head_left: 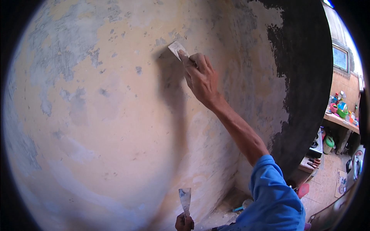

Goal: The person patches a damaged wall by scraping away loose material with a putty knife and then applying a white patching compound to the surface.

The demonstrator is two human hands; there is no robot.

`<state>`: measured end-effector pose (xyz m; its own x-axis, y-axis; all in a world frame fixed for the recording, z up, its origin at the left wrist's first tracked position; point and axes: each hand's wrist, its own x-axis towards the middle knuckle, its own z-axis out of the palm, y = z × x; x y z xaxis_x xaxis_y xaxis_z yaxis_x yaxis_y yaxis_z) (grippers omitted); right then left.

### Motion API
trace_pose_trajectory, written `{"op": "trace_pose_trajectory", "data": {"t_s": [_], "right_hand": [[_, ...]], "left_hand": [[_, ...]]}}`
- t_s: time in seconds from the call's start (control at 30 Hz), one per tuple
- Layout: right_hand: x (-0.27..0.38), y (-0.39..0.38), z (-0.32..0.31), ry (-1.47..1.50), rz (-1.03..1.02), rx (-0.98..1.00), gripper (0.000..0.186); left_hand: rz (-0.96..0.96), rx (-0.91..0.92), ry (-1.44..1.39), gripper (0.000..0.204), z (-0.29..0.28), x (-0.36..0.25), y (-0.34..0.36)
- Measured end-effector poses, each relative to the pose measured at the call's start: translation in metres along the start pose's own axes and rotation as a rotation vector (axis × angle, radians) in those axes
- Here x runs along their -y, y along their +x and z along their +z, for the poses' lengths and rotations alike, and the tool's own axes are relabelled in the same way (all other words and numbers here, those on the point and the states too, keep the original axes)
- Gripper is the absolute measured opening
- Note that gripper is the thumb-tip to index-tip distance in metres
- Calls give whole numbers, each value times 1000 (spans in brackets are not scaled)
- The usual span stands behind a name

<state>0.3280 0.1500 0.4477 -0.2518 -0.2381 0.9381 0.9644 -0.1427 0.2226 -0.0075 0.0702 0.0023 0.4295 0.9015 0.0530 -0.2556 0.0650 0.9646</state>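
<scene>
My right hand (203, 81) is raised with its fingers closed around a putty knife (175, 48), index finger stretched along it. Its flat, whitish-smeared blade is at the wall (127, 115), in the upper middle of the view; the handle is hidden in the hand. Low in the middle, my left hand (184, 222) grips a second putty knife (185, 197) by the handle. That blade points upward, widens toward its tip and carries grey-white smears. The wall is yellowish and patchy, with grey areas at the left and small grey spots around the right hand.
A dark, ragged-edged area (300, 77) covers the wall's right part. Beyond its edge, a counter (343, 122) holds colourful bowls and dishes, with a green-lidded bucket (328, 143) below. A blue-handled tool (238, 209) lies at the wall's foot, beside my blue sleeve.
</scene>
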Motion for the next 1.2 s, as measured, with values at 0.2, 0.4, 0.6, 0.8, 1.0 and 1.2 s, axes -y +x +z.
{"op": "trace_pose_trajectory", "data": {"t_s": [0.2, 0.4, 0.6, 0.8, 1.0, 1.2], "right_hand": [[-4, 1, 5, 7, 25, -28, 46], [-9, 3, 9, -15, 61, -2, 49], [-13, -1, 9, 4, 48, 25, 50], [-16, 1, 7, 37, 69, -1, 49], [-13, -4, 8, 38, 83, 29, 48], [-11, -2, 8, 25, 116, 27, 46]], "left_hand": [[-74, 49, 41, 27, -10, 10, 8], [-35, 65, 16, 30, -12, 15, 8], [6, 49, 23, 30, -1, 4, 1], [31, 38, 12, 29, -2, 8, 3], [3, 55, 26, 30, 3, 0, 0], [-43, 79, 51, 31, 5, -13, -1]]}}
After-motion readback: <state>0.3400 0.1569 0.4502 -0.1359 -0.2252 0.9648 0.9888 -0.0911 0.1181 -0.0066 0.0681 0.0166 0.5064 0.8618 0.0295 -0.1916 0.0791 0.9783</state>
